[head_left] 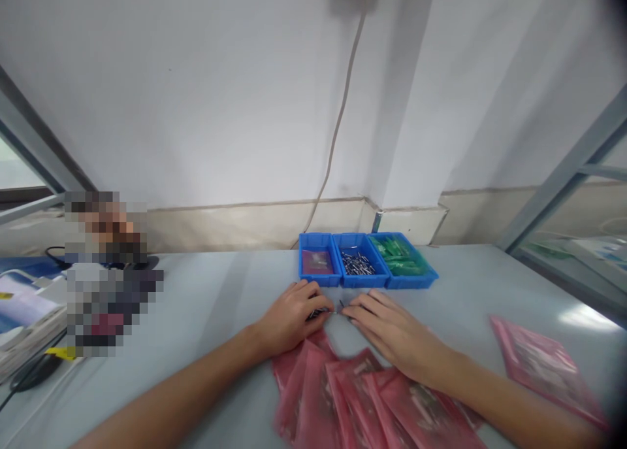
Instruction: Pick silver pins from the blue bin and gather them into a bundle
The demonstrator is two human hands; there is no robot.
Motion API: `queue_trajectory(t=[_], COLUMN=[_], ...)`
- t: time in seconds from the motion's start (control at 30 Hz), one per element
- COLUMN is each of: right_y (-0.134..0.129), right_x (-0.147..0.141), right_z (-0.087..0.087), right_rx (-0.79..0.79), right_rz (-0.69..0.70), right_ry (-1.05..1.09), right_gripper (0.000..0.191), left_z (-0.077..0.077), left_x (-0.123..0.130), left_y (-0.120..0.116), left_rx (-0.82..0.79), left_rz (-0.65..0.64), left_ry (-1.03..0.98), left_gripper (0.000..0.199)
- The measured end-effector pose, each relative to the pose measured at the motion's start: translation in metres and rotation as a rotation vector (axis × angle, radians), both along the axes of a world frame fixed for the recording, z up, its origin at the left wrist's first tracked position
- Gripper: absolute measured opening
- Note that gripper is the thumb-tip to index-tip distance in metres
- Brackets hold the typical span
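Here, two forearms point(210, 361) slant over the table point(206, 292); the left hand point(294, 315) curls round small metal pieces point(316, 314), the right hand point(385, 325) bends opposite, its grip unclear. Nearer lie pink bags point(316, 397), overlapping beyond counting, plus a lone bag point(541, 364) at right. Of three blue bins point(321, 280), the right holds green packets point(399, 256), the left pink packaging point(317, 263), the middle metal pins point(357, 264).

my l hand point(294, 315) + r hand point(386, 331): 2
blue bins point(365, 281): 3
pink bag point(318, 261), l bin point(321, 281): 1 i see
metal pins point(358, 264), mid bin point(363, 282): dozens, can't ct
green pkts point(399, 256), r bin point(412, 282): several, overlapping
pink bags point(313, 397) nr my wrists: 6+, overlapping
bag to my r point(543, 364): min. 1
small pcs point(316, 314) in my l hand: few, blurred
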State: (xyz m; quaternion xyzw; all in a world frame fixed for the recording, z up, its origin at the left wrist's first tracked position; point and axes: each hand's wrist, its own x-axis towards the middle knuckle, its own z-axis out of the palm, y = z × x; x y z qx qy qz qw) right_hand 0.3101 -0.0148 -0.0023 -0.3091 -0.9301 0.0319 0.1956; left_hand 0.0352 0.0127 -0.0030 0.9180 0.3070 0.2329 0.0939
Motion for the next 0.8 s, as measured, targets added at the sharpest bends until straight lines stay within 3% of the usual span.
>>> queue_trajectory(t=[0.5,0.8], right_y=[0.006,0.011], right_x=[0.006,0.007], right_z=[-0.006,-0.011], right_rx=[0.041,0.105], right_rz=[-0.044,-0.114], right_ry=[0.001,0.018], right_gripper=[0.035,0.024], left_z=[-0.001,-0.001], left_x=[0.001,0.001], left_y=[0.000,0.001], left_rx=[-0.006,-0.026], left_rz=[0.026,0.036], left_ry=[-0.011,-0.011], left_gripper=[0.007,0.007])
